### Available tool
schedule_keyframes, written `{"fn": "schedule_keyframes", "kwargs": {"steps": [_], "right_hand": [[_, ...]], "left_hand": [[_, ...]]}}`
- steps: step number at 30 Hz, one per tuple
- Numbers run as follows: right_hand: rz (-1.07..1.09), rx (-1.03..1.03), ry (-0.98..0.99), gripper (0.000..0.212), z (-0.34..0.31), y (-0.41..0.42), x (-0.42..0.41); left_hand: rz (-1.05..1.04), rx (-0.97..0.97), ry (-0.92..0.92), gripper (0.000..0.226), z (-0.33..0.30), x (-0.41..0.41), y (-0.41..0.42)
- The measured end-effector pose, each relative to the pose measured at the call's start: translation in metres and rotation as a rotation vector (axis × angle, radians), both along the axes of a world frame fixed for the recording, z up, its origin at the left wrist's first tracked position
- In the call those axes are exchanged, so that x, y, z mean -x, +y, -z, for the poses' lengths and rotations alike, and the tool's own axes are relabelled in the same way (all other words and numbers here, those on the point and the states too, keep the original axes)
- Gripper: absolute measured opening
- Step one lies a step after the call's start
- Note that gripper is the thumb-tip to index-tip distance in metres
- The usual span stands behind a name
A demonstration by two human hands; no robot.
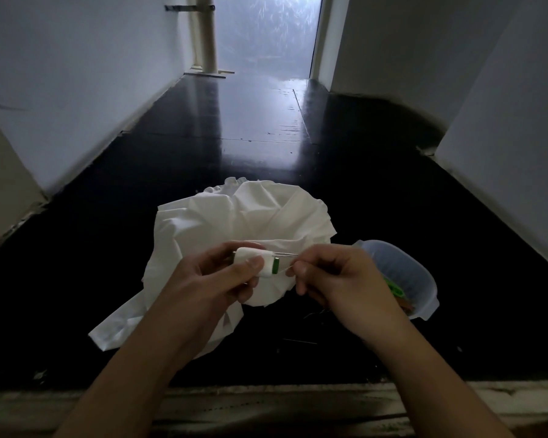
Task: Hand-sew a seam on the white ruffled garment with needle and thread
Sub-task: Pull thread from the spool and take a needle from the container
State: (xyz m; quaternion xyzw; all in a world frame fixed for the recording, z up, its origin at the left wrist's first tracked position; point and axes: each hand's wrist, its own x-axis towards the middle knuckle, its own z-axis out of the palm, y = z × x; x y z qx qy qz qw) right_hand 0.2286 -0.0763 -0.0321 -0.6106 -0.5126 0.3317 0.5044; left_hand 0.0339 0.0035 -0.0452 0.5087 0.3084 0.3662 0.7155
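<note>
Both hands work thread above the white garment [234, 222].
Left hand [215, 276] grips the spool [258, 262]; right hand [329, 276] pinches thread at three o'clock, dark floor [203, 147] open beyond.

- One head-worn, wide-angle view, looking forward and down along a dark floor [266, 128].
- Close above both forearms; a corridor recedes ahead.

Glossy black floor [203, 147] (white garment [234, 216], clear plastic tub [421, 279] on it)
</note>
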Motion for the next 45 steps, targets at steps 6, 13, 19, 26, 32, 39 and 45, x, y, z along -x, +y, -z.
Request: {"fn": "schedule_keyframes", "kwargs": {"steps": [6, 13, 19, 26, 32, 39, 45], "right_hand": [[0.201, -0.012, 0.183, 0.022, 0.0, 0.003, -0.009], [0.409, -0.012, 0.095, 0.02, 0.002, 0.002, -0.019], [0.497, 0.029, -0.048, 0.024, 0.006, 0.0, -0.029], [0.565, 0.086, -0.422, 0.03, 0.018, -0.001, -0.038], [0.514, 0.325, -0.876, 0.032, 0.015, -0.001, -0.035], [-0.01, 0.103, -0.087, 0.076, 0.007, 0.004, 0.002], [-0.183, 0.11, 0.0, 0.026, 0.01, 0.006, 0.025]], "left_hand": [[-0.18, 0.009, 0.063, 0.033, 0.003, 0.004, 0.006], [-0.331, 0.044, 0.003, 0.034, 0.003, 0.007, 0.012], [-0.514, -0.051, 0.06, 0.018, 0.004, 0.011, 0.014], [-0.563, -0.022, 0.007, 0.016, 0.0, 0.013, 0.014], [-0.523, 0.025, -0.015, 0.018, -0.002, 0.01, 0.012], [-0.38, 0.034, -0.043, 0.02, -0.001, -0.007, 0.0], [-0.251, 0.011, 0.03, 0.026, 0.002, -0.012, -0.011]]}}
